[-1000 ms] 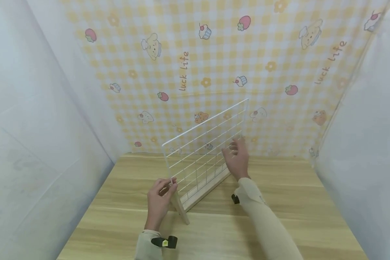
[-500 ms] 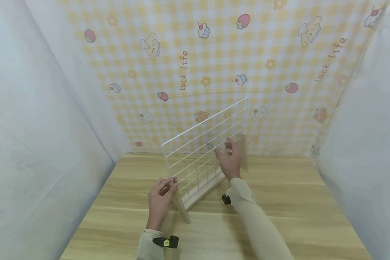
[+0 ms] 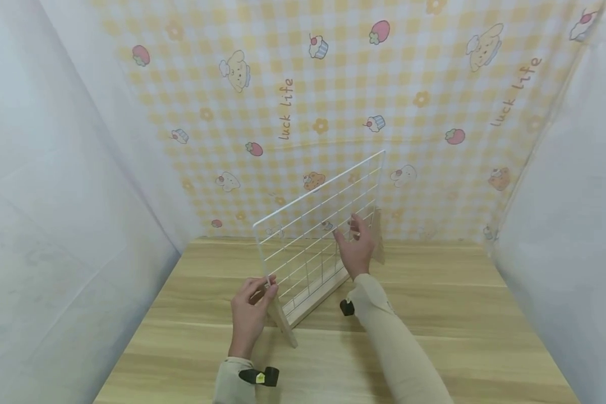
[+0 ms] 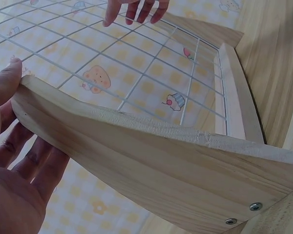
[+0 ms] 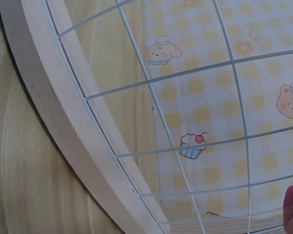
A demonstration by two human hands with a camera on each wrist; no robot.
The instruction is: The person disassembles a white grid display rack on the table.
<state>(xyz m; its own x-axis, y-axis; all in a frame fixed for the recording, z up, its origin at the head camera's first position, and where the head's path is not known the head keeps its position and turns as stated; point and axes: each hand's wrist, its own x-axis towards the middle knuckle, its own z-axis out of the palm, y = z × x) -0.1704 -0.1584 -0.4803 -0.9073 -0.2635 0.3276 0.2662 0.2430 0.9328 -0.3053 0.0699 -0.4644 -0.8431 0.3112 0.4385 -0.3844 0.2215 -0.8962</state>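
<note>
A white wire grid rack [image 3: 319,188] stands slanted across the table, its grid set in a wooden base bar [image 3: 319,298]. At its near left end my left hand [image 3: 247,321] holds the wooden side panel [image 4: 136,141] by its upper end. In the left wrist view, the thumb lies at the panel's top edge and the fingers [image 4: 31,156] reach under its outer face. My right hand [image 3: 356,251] is in front of the grid towards its far end, fingers loosely bent, nothing held. Beyond it shows the far side panel [image 3: 379,235].
The rack rests on a wood-grain table [image 3: 434,325]. Behind it hangs a yellow checked cloth [image 3: 343,95] with cartoon prints. White walls [image 3: 81,168] close off both sides. Two bolt heads [image 4: 255,206] sit low on the near side panel.
My right hand has moved left, away from the far end of the rack, uncovering the far side panel. My left hand keeps its place on the near panel.
</note>
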